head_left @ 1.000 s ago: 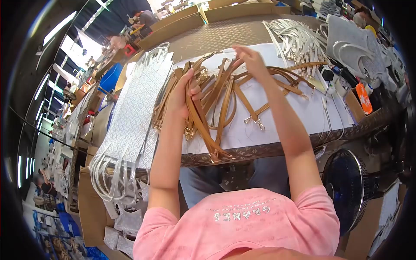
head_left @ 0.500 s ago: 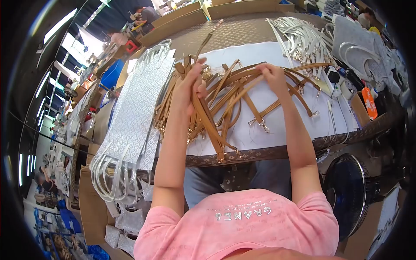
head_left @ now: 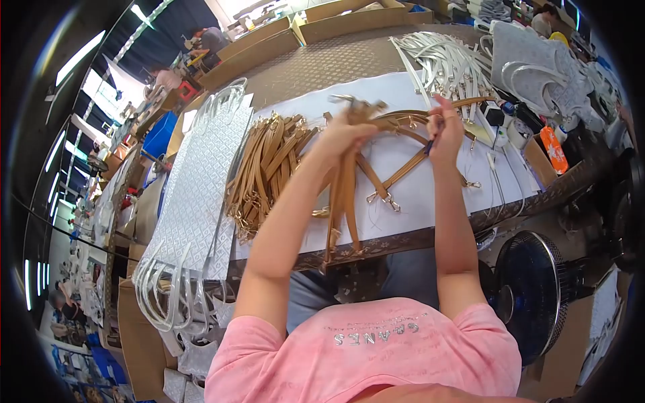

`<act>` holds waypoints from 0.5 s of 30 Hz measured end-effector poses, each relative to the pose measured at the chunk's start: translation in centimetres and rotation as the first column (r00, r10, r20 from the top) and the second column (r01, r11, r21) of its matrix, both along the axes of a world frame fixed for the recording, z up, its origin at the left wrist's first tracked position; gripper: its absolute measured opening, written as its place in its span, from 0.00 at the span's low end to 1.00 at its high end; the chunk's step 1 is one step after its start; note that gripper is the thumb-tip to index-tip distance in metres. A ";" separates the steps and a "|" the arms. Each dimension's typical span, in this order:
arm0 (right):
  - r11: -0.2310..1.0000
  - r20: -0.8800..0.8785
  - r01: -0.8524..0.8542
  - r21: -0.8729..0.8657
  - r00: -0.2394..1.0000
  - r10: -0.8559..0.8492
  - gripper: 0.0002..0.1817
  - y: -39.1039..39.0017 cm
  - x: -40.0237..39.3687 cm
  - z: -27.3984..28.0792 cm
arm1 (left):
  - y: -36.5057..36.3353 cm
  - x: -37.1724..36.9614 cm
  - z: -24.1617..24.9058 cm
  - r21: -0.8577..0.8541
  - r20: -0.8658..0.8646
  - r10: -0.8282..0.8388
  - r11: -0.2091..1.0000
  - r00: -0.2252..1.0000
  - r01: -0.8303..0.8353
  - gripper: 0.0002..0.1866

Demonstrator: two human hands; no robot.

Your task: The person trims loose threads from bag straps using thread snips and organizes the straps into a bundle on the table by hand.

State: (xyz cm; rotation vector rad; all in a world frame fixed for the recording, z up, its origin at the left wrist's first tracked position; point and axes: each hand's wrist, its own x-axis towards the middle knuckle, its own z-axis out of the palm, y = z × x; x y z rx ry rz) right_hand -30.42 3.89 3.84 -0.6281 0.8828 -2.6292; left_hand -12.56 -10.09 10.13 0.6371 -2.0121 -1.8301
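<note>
My left hand (head_left: 344,140) is closed around a bunch of brown straps (head_left: 349,191), slightly blurred. Their lower ends hang over the table's near edge, and metal clasps stick up above the fist. To the right, my right hand (head_left: 446,134) is curled around a small dark object (head_left: 428,148), mostly hidden by the fingers. Beneath and between the hands, more brown straps (head_left: 407,170) with metal clips lie on the white sheet (head_left: 289,232). A heap of brown straps (head_left: 265,164) rests left of my left forearm.
White patterned panels with clear handles (head_left: 201,158) cover the table's left side. White straps (head_left: 450,64) lie at the back right, near grey-white bags (head_left: 527,57). A black fan (head_left: 534,295) stands below right. Cardboard trays (head_left: 356,23) line the far edge. Other people sit farther off.
My left hand has moved right with a bunch of straps, away from the heap. My right hand has left the strap it pinched and shifted slightly right, now curled around a dark object.
</note>
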 end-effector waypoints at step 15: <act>0.701 -0.244 -0.676 0.227 0.657 0.713 0.19 -0.6 7.7 4.7 | 0.2 6.0 8.6 0.023 -0.233 0.174 0.985 0.957 -0.173 0.15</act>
